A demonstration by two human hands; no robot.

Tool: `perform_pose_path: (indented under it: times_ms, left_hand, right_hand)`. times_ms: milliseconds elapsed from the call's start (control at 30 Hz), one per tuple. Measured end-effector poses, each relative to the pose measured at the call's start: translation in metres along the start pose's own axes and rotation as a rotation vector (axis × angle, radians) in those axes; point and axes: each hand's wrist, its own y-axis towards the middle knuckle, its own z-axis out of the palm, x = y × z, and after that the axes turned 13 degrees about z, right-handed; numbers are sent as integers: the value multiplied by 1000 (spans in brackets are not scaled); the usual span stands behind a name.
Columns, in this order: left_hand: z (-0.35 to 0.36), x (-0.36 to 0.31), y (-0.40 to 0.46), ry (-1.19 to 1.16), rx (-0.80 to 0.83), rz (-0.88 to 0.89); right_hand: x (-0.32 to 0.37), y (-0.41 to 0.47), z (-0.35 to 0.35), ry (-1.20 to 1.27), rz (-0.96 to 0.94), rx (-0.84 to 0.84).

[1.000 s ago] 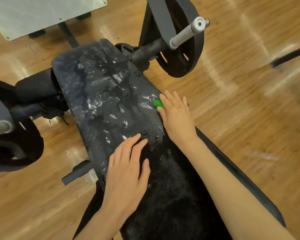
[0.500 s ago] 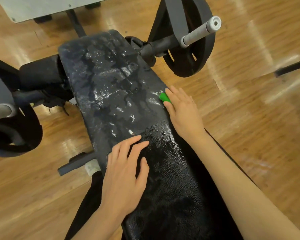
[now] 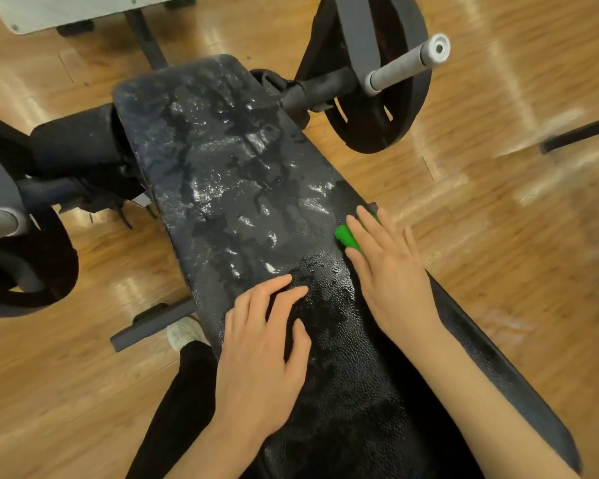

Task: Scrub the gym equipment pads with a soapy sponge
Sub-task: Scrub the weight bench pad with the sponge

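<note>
A long black bench pad [image 3: 222, 174] runs from the upper middle down to the lower right, wet and streaked with white soap foam on its far half. My right hand [image 3: 391, 271] lies flat on the pad's right edge, pressing a green sponge [image 3: 346, 236] that shows only at my fingertips. My left hand [image 3: 263, 357] rests palm down on the pad's near part, fingers spread, holding nothing.
A barbell sleeve [image 3: 408, 63] with a black weight plate [image 3: 374, 98] sits at the upper right. Another plate [image 3: 21, 271] and bar end are at the left. A white shoe [image 3: 184, 333] and a bench foot [image 3: 149, 323] stand on the wooden floor.
My right hand with the sponge has slid a little back toward me along the pad's right edge. My left hand has stayed in place.
</note>
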Motion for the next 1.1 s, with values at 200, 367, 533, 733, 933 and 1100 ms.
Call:
perform_pose_path:
  times_ms: [200,367,533,733,933,1100]
  left_hand:
    - [-1,0,0,2,8,7]
    - [-1,3,0,9,25,33]
    - [0,4,0,7,-2,41]
    - [2,3,0,4,-27,27]
    - [3,3,0,0,-37,15]
    - [4,3,0,-5,-54,7]
  right_hand:
    - [35,72,20,-47,62,78]
    - [20,-16,3,-7,-22,-9]
    - [39,38,15,-11,26,59]
    - [28,26,5,44,-98,111]
    - [33,30,13,-10,-79,84]
    - [34,32,12,0,-171,128]
